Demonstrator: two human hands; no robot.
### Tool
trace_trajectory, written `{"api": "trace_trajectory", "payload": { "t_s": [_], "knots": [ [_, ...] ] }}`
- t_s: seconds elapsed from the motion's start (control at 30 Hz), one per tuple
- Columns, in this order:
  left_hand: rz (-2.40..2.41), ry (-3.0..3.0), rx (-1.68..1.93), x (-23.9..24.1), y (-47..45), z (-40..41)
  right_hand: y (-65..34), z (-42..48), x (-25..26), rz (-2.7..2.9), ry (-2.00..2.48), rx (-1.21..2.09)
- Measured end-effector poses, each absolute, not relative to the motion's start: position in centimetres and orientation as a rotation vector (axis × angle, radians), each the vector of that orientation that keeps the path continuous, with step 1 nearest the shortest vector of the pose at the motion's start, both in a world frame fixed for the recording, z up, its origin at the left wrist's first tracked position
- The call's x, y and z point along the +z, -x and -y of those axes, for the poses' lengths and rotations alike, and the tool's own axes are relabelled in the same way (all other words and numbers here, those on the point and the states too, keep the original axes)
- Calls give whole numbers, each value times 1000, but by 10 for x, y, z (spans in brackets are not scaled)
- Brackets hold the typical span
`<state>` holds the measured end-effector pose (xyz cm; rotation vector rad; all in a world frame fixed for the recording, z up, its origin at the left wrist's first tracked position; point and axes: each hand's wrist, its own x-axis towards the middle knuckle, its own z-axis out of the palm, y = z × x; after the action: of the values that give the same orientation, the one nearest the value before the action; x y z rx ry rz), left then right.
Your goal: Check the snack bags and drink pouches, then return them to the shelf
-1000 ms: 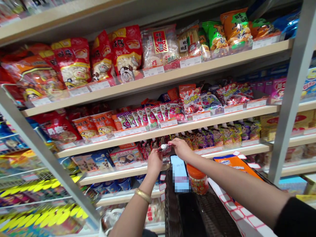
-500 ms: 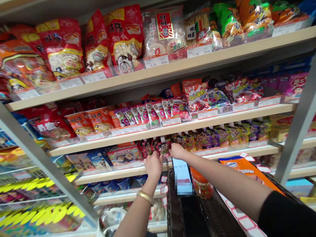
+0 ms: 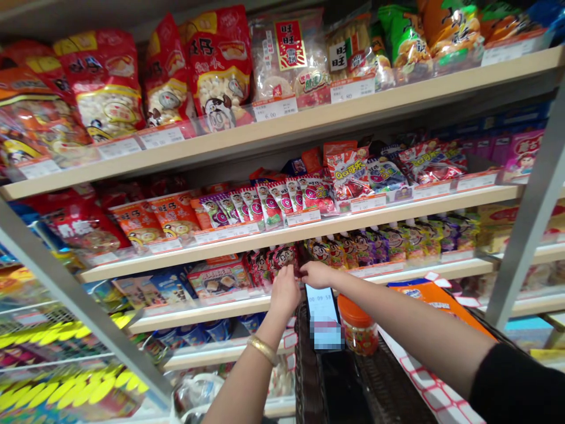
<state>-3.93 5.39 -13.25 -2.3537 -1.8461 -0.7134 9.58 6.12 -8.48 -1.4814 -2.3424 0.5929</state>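
Note:
Red spouted jelly pouches stand in a row on the third shelf down, each with a cartoon face. At the lower edge of the front pouch, my left hand is closed with its fingertips on the pouch. My right hand reaches in from the right, fingers curled at that pouch's right side. The hands are close together, and their fingertips are partly hidden. Below my right hand, a phone showing a timer lies on a dark woven basket, beside an orange-lidded jar.
More spouted pouches in yellow and purple line the shelf to the right. A boxed snack sits to the left. Shelf edges run above the hands. An orange packet lies in the basket at right. Metal uprights flank the shelves.
My left hand has moved right and slightly up, closer to my right hand, and its fingers have drawn together. My right hand has shifted slightly left. The view has moved a little.

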Motion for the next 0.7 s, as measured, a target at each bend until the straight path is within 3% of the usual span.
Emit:
{"api": "trace_trajectory", "payload": {
  "t_s": [0.37,0.7],
  "knots": [
    [1932,2464,-890,-117,18,-57,-172,-37,-91,2050,1626,194],
    [2053,2554,-1257,-110,-18,-100,-168,-48,-93,1945,1759,124]
  ]
}}
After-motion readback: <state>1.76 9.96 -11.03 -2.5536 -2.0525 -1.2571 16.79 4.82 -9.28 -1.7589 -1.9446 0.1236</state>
